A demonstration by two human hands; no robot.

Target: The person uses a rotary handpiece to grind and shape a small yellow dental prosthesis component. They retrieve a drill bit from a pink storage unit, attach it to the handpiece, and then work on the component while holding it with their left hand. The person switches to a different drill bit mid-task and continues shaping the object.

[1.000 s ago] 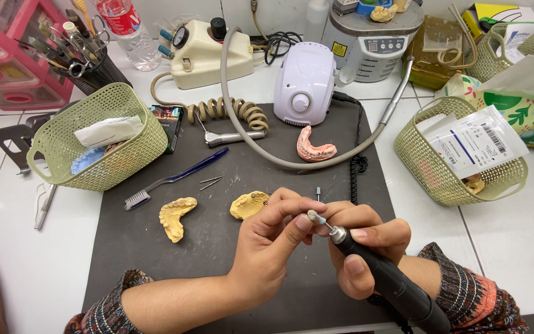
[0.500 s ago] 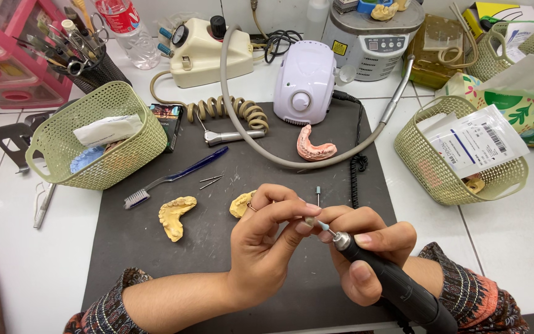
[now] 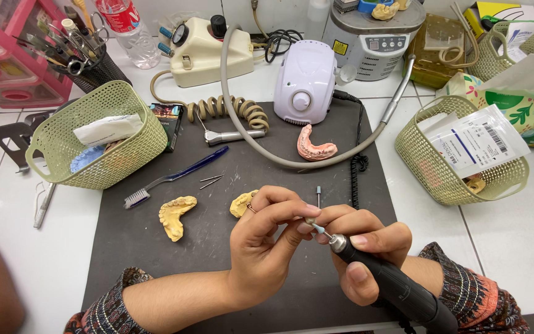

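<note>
Head view: a dental bench, with a person's two hands meeting over the near edge of a dark work mat point(image 3: 156, 266). Her right hand point(image 3: 366, 247) is clenched around a black rotary handpiece point(image 3: 390, 284), angled up and to the left so its metal nose faces the other hand. Her left hand point(image 3: 267, 247) pinches a small bur point(image 3: 316, 227) at that nose with thumb and fingertips, a hold suited to seating or pulling the bit. One spare bur point(image 3: 318, 196) stands on the mat just beyond the hands.

Two yellow plaster tooth casts lie within reach: one point(image 3: 174, 215) left of the hands, the other point(image 3: 242, 203) partly hidden behind the left hand. A single pink denture base point(image 3: 315, 148) lies farther back, beside a grey hose point(image 3: 248, 133) that curves across the mat. A blue toothbrush point(image 3: 174, 176) lies at a slant on the left.

Two green baskets flank the mat, one far left point(image 3: 94, 161) and one right point(image 3: 452, 179), holding packets; part of a third shows at the far right corner. A white control box point(image 3: 304, 80) sits at the far edge of the mat.
</note>
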